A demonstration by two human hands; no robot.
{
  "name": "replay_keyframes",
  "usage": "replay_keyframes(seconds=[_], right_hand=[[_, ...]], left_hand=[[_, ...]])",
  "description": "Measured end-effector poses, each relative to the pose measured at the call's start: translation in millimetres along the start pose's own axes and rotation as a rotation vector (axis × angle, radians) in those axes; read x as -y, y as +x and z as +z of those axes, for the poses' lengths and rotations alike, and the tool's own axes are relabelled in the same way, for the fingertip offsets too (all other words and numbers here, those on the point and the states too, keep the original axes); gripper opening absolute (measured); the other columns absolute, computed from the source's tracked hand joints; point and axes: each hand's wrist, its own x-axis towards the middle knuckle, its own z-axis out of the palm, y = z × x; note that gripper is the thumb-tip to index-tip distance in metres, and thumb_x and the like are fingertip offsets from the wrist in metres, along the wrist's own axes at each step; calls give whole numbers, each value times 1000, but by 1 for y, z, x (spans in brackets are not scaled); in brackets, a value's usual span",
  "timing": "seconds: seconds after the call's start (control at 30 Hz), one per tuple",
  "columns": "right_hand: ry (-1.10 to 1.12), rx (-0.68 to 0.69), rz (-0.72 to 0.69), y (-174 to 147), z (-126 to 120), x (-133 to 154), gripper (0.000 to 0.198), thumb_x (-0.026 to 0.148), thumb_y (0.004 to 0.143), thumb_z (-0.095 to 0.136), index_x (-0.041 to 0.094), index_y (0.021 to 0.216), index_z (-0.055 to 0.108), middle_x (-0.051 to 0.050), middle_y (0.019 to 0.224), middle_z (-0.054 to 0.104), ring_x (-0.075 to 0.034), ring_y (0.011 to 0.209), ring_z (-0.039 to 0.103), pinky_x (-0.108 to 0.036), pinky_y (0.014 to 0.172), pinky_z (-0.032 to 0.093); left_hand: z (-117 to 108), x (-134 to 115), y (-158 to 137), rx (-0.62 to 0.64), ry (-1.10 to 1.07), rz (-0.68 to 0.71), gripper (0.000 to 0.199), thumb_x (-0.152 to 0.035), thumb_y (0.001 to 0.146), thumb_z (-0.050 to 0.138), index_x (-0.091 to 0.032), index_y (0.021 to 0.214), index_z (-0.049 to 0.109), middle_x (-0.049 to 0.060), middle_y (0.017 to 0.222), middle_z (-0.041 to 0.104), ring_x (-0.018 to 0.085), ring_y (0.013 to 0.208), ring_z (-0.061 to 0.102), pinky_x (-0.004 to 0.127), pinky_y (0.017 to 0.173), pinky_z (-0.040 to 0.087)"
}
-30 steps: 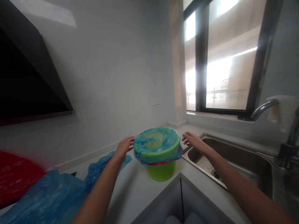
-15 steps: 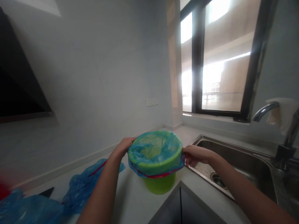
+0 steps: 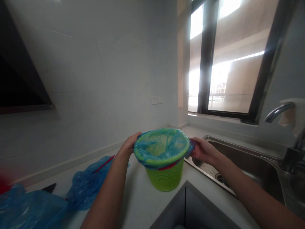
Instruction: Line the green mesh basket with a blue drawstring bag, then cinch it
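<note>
A lime-green plastic basket (image 3: 164, 179) with perforated sides stands in front of me on the counter. A thin translucent blue plastic bag (image 3: 162, 144) lines it and is folded over the rim, with a red band showing below the rim at the front. My left hand (image 3: 132, 142) grips the bag at the basket's left rim, its fingertips partly hidden. On the right side, my right hand (image 3: 202, 150) is closed on a gathered piece of the bag's edge, a little out from the rim.
Crumpled blue bags (image 3: 88, 183) with a red strip lie on the white counter (image 3: 138, 203) to the left. On the right are a steel sink (image 3: 252, 171) and a faucet (image 3: 278, 113) with a cloth. A grey angular box-like recess (image 3: 190, 210) is at the near edge.
My right hand has drawn the bag's edge outward and up at the right. The bag's hanging fold sits higher, so more of the basket's side shows. The view has shifted slightly.
</note>
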Motion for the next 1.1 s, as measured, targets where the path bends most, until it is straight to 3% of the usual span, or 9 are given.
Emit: replay_keyframes(seconds=[0.13, 0.27, 0.4, 0.5, 0.67, 0.8, 0.93, 1.0, 1.1], right_hand=[[-84, -32, -167, -2, 4, -1, 4, 16, 86, 66, 14, 84, 63, 0, 62, 63, -7, 45, 52, -15, 43, 46], [-335, -170, -323, -1, 10, 0, 9, 11, 82, 69, 13, 83, 60, 3, 58, 56, -3, 40, 43, -11, 36, 36], [-360, -359, -427, -3, 19, 10, 29, 9, 80, 68, 16, 104, 55, 6, 54, 54, -6, 40, 46, -14, 38, 40], [-308, -325, -424, -7, 23, 20, 42, 11, 81, 70, 18, 116, 48, 7, 51, 53, -9, 43, 49, -17, 43, 46], [-482, -211, -359, -11, 30, 30, 38, 8, 77, 71, 16, 109, 54, 5, 59, 58, -8, 47, 51, -18, 47, 49], [-644, -198, -407, -5, 38, 32, 30, 8, 76, 67, 16, 103, 56, 7, 56, 53, -8, 43, 49, -19, 42, 43], [-799, -361, -588, 11, 39, 30, 25, 10, 73, 67, 18, 95, 58, 4, 63, 61, -10, 44, 53, -21, 42, 40], [-806, -404, -686, 22, 36, 28, 20, 15, 73, 68, 18, 90, 60, 2, 67, 64, -10, 47, 55, -22, 45, 42], [-697, -362, -737, 36, 31, 22, 18, 25, 74, 70, 19, 89, 62, 0, 69, 65, -13, 56, 59, -25, 54, 48]], left_hand=[[-4, -11, -5, 27, 53, 11, 19, -18, 61, 75, -12, 74, 63, 6, 66, 66, 19, 56, 61, 29, 55, 52], [-5, -16, -11, -63, 175, 141, 29, -13, 57, 74, -14, 84, 64, -1, 61, 61, 14, 51, 54, 23, 47, 40], [3, -19, -18, -151, 497, 335, 28, -8, 59, 64, -15, 85, 65, -4, 57, 52, 12, 47, 46, 23, 44, 32], [8, -21, -22, -144, 623, 368, 26, -12, 64, 64, -16, 90, 67, -2, 64, 57, 13, 52, 50, 25, 47, 34], [10, -24, -29, -186, 736, 429, 21, -18, 72, 61, -17, 92, 66, 3, 73, 63, 16, 60, 56, 25, 53, 37], [11, -30, -42, -136, 744, 386, 22, -13, 70, 55, -17, 89, 65, 3, 70, 62, 17, 59, 57, 25, 51, 36], [14, -39, -58, 54, 590, 235, 22, -13, 65, 55, -17, 85, 63, 0, 62, 56, 15, 52, 52, 25, 48, 37], [15, -43, -63, 118, 498, 166, 22, -14, 62, 58, -17, 83, 62, 0, 60, 55, 15, 48, 49, 25, 47, 40], [13, -48, -70, 114, 432, 95, 24, -14, 59, 61, -18, 82, 60, 0, 59, 57, 15, 46, 51, 26, 49, 45]])
